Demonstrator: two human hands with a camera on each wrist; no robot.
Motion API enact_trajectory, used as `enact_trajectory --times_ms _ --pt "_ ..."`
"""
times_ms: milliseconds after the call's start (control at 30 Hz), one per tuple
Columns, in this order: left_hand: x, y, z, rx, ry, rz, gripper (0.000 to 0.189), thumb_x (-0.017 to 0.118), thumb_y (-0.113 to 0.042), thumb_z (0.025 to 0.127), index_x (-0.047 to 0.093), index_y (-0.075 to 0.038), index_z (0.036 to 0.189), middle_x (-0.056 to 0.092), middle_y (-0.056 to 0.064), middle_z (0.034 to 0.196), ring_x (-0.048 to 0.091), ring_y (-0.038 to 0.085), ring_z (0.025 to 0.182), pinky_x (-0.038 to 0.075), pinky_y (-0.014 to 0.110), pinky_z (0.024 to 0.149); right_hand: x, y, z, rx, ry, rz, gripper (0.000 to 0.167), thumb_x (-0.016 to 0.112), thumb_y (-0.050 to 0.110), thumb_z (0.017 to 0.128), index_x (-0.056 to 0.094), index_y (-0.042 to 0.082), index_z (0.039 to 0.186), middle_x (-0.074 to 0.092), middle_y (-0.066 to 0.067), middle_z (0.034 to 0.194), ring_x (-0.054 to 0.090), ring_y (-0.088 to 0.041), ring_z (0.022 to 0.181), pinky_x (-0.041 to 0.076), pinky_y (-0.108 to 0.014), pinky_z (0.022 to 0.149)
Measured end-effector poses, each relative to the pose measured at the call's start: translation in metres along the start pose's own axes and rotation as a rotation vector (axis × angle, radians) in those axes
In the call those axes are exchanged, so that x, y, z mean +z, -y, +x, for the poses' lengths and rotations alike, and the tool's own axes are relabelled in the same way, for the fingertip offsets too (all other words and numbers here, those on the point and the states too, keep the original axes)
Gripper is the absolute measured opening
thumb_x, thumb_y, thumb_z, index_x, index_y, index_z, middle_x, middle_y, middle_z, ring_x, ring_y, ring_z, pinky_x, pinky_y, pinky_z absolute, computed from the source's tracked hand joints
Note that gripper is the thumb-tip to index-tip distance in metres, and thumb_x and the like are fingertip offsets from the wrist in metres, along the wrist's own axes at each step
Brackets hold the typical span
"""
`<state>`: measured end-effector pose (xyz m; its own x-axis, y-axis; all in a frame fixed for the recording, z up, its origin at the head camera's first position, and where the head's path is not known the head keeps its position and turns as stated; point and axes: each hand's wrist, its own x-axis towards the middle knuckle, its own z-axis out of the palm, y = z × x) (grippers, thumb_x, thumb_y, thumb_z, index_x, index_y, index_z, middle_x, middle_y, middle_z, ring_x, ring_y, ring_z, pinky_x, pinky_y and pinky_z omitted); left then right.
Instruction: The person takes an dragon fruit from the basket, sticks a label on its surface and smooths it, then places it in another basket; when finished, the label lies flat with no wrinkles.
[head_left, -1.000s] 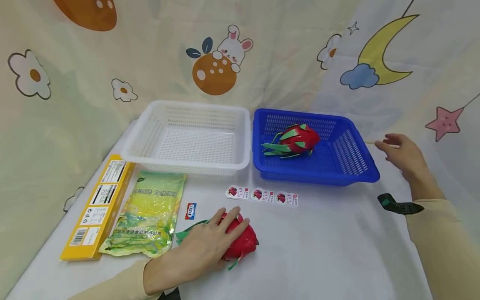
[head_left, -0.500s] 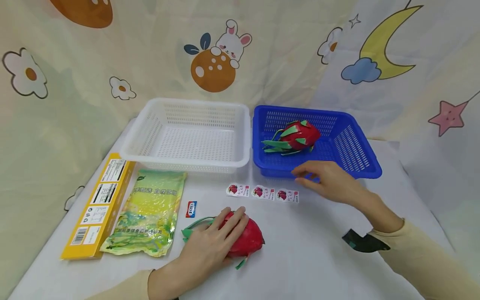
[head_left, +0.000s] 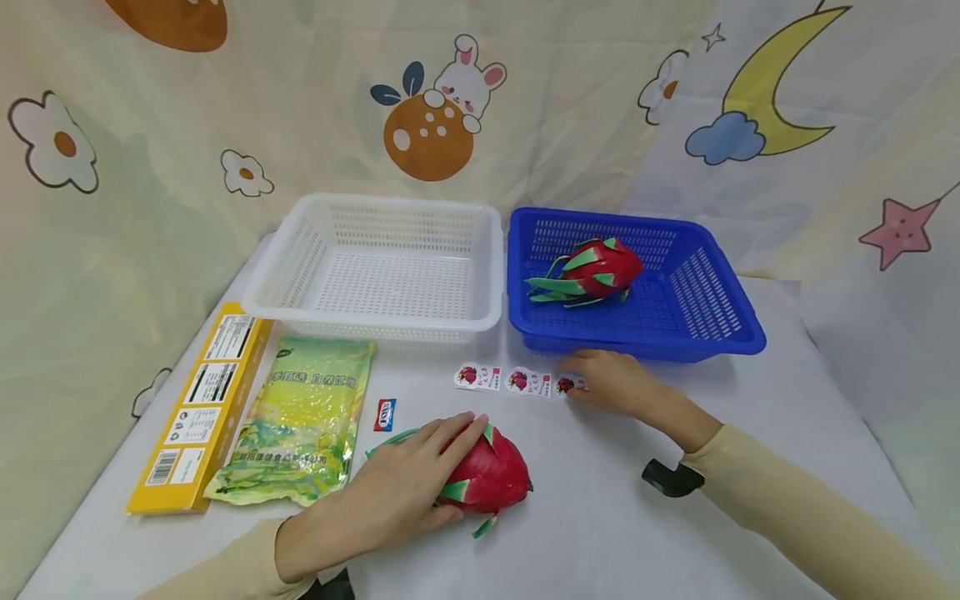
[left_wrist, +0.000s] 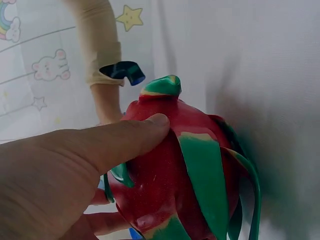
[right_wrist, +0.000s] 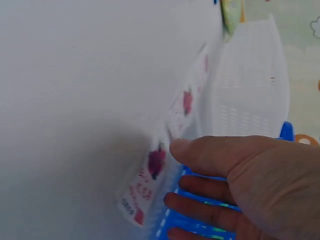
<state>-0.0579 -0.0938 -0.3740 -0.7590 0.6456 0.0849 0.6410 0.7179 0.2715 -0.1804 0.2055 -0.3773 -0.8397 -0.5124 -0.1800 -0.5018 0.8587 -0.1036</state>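
Observation:
My left hand (head_left: 382,496) grips a red dragon fruit (head_left: 495,473) with green scales at the front of the table. In the left wrist view its thumb lies along the fruit (left_wrist: 150,180) and the fingers show at the far side. My right hand (head_left: 611,382) is over the rightmost of three stickers printed with dragon fruit, covering part of that sticker (head_left: 564,385). The right wrist view has the thumb tip right beside the sticker (right_wrist: 155,162), fingers spread loosely and holding nothing. The middle sticker (head_left: 528,382) and left sticker (head_left: 477,377) lie in a row.
Behind the stickers stand a white basket (head_left: 375,321) and a blue basket (head_left: 630,343), the latter with another dragon fruit (head_left: 600,271) inside. A yellow box (head_left: 198,417), a green-yellow packet (head_left: 292,425) and a small red-blue packet (head_left: 385,414) lie at left.
My right hand has come from beyond the blue basket's right side, leftward and toward me, down to the rightmost sticker. The left hand and its dragon fruit have shifted slightly right.

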Motion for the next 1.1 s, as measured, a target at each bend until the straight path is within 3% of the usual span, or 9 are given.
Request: enact_trajectory --times_ms 233,467,733,900,1100 --pt "0.001 0.001 0.0 0.007 0.018 0.009 0.1 0.082 -0.044 0.073 0.027 -0.018 0.152 0.043 0.005 0.148 0.05 0.021 0.128 0.059 0.034 0.082 0.019 -0.003 0.008 -0.035 -0.045 -0.075 0.024 0.074 0.019 0.084 0.073 0.01 0.107 0.068 -0.009 0.108 0.063 -0.027 0.1 0.057 -0.043 0.082" --pt "0.002 0.001 0.0 0.015 0.005 0.001 0.101 0.083 -0.042 0.072 0.027 -0.018 0.152 0.043 0.005 0.148 0.05 0.021 0.128 0.059 0.035 0.083 0.029 -0.008 0.007 -0.002 -0.173 0.017 0.013 0.077 0.016 0.081 0.072 0.011 0.092 0.067 -0.004 0.093 0.061 -0.02 0.087 0.057 -0.038 0.08" --pt "0.003 0.002 -0.001 0.014 -0.003 -0.013 0.104 0.085 -0.041 0.071 0.026 -0.019 0.153 0.042 0.005 0.148 0.049 0.021 0.129 0.059 0.035 0.082 0.036 -0.014 0.006 -0.069 -0.26 0.05 0.015 0.079 0.012 0.078 0.065 0.013 0.082 0.062 0.001 0.079 0.056 -0.014 0.075 0.054 -0.032 0.069" --pt "0.002 0.003 -0.001 0.015 -0.003 -0.01 0.103 0.083 -0.043 0.072 0.025 -0.02 0.153 0.042 0.004 0.148 0.049 0.02 0.129 0.059 0.035 0.082 0.031 -0.015 0.004 -0.1 -0.23 0.045 0.012 0.073 0.008 0.079 0.062 0.013 0.081 0.061 0.002 0.075 0.053 -0.011 0.069 0.051 -0.026 0.062" --pt "0.002 0.004 -0.002 0.02 -0.012 -0.018 0.102 0.083 -0.042 0.072 0.025 -0.02 0.153 0.042 0.004 0.149 0.048 0.02 0.129 0.058 0.034 0.083 0.015 -0.019 -0.002 -0.063 -0.09 0.206 0.011 0.065 0.009 0.082 0.056 0.013 0.08 0.059 0.001 0.077 0.047 -0.009 0.062 0.037 -0.021 0.054"
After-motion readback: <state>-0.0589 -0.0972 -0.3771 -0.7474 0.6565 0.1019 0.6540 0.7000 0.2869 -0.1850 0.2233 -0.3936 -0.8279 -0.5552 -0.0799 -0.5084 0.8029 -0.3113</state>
